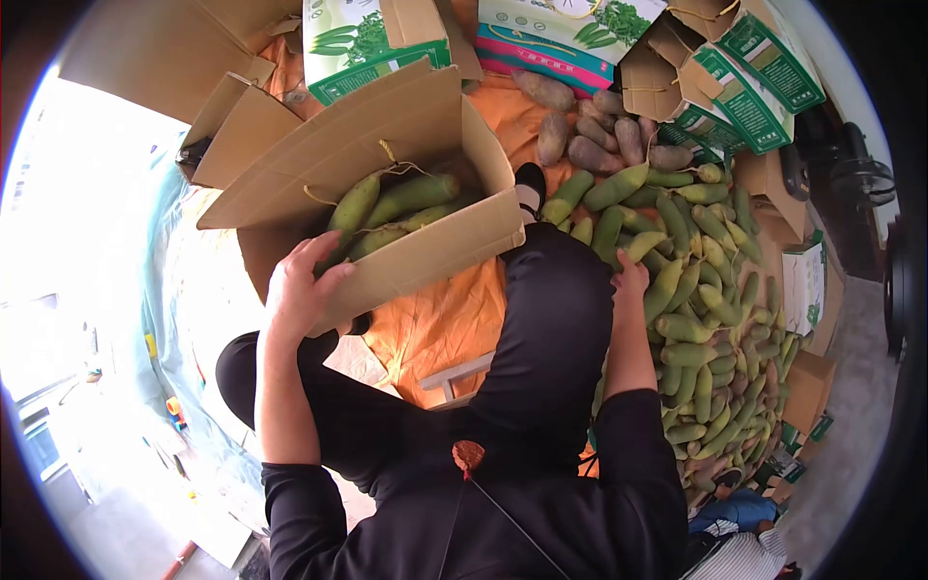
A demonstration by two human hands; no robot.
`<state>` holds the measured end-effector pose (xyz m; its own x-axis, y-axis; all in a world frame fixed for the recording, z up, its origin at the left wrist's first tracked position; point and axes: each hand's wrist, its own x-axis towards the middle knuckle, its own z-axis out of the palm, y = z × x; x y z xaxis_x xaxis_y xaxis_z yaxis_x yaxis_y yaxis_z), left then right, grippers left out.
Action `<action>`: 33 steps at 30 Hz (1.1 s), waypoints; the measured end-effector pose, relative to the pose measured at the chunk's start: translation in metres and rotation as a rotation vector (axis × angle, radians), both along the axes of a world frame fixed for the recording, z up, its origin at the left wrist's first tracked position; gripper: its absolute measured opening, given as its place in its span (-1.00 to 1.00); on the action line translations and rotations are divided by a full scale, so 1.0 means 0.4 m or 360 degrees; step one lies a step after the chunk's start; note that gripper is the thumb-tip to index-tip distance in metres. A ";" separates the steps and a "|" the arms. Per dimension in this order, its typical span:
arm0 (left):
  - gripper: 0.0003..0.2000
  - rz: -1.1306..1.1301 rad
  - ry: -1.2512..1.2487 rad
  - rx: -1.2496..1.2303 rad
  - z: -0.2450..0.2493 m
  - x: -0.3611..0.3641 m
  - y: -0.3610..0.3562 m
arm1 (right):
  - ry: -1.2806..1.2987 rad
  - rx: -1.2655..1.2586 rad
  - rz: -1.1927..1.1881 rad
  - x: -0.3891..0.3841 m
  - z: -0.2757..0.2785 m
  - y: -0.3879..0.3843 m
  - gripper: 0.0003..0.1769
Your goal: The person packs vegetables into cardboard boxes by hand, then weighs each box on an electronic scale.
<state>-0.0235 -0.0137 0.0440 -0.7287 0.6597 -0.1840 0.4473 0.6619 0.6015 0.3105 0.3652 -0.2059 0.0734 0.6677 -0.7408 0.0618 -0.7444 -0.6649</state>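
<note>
A cardboard box (435,240) stands open in front of me, tilted, with several long green radishes (411,196) inside and yellow cord handles at its far wall. My left hand (302,282) grips the box's near left edge, fingers over the rim beside a radish and thumb on the near wall. To the right of my knee, my right hand (630,276) is at the edge of a large pile of green radishes (710,300). Its fingers are closed around the end of a green radish (607,235), partly hidden by the hand.
Purplish radishes (592,133) lie behind the pile on an orange sheet (440,324). Printed green-and-white cartons (372,48) stand at the back, with more open cartons (715,82) at the back right. Another open cardboard box (237,130) is at the left. Part of another person (739,536) shows at lower right.
</note>
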 end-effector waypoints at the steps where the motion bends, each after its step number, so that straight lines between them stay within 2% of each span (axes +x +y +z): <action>1: -0.54 -0.0049 0.0027 -0.0052 0.005 0.005 -0.001 | -0.0102 0.0188 0.0091 -0.009 0.041 -0.011 -0.41; 2: -0.52 -0.0027 -0.0038 -0.0089 0.015 0.012 0.000 | -0.0204 0.0377 0.0177 -0.019 0.085 -0.019 -0.39; 3: -0.52 -0.0029 -0.0027 -0.0073 0.022 0.014 -0.003 | -0.0195 0.0394 0.0173 -0.043 0.156 -0.028 -0.39; 5: -0.51 -0.0089 -0.0067 -0.0155 0.031 0.020 -0.012 | 0.0077 0.0814 0.0476 -0.085 0.303 -0.040 -0.33; 7: -0.52 -0.0092 -0.0061 -0.0164 0.040 0.028 -0.015 | 0.0413 0.1174 0.0708 -0.115 0.375 -0.001 -0.28; 8: -0.52 -0.0146 -0.0062 -0.0240 0.042 0.025 -0.017 | 0.0438 0.1310 0.0808 -0.135 0.429 0.002 -0.29; 11: -0.52 -0.0182 -0.0050 -0.0263 0.041 0.029 -0.026 | 0.0634 0.1641 0.1024 -0.257 0.687 -0.088 -0.31; 15: -0.53 -0.0225 0.0024 -0.0301 0.035 0.027 -0.036 | 0.0720 0.2005 0.1456 -0.388 0.868 -0.235 -0.33; 17: -0.53 -0.0247 0.0041 -0.0312 0.022 0.026 -0.045 | 0.0474 0.2515 0.1738 -0.456 0.892 -0.291 -0.31; 19: -0.55 -0.0305 0.0149 -0.0349 0.008 0.027 -0.052 | 0.0506 0.2809 0.1869 -0.528 0.876 -0.359 -0.32; 22: -0.55 -0.0249 0.0155 -0.0302 -0.005 0.032 -0.062 | 0.0327 0.2820 0.2083 -0.608 0.792 -0.453 -0.37; 24: -0.55 -0.0236 0.0158 -0.0328 -0.006 0.031 -0.061 | -0.0156 0.3064 0.2292 -0.652 0.715 -0.486 -0.42; 25: -0.55 -0.0230 0.0162 -0.0355 -0.006 0.031 -0.061 | -0.0159 0.3058 0.2299 -0.659 0.684 -0.493 -0.42; 27: -0.55 -0.0248 0.0176 -0.0343 -0.001 0.028 -0.066 | -0.0481 0.2874 0.2619 -0.665 0.664 -0.504 -0.30; 28: -0.56 -0.0263 0.0189 -0.0336 0.000 0.028 -0.071 | -0.0431 0.2692 0.2625 -0.655 0.671 -0.497 -0.31; 29: -0.56 -0.0264 0.0181 -0.0334 0.001 0.029 -0.074 | -0.0315 0.2625 0.2538 -0.645 0.685 -0.479 -0.40; 31: -0.60 -0.0273 0.0229 -0.0339 0.003 0.030 -0.072 | 0.0021 0.2597 0.2174 -0.627 0.700 -0.413 -0.55; 33: -0.60 -0.0262 0.0222 -0.0328 0.008 0.028 -0.072 | 0.0142 0.2689 0.1781 -0.612 0.691 -0.335 -0.62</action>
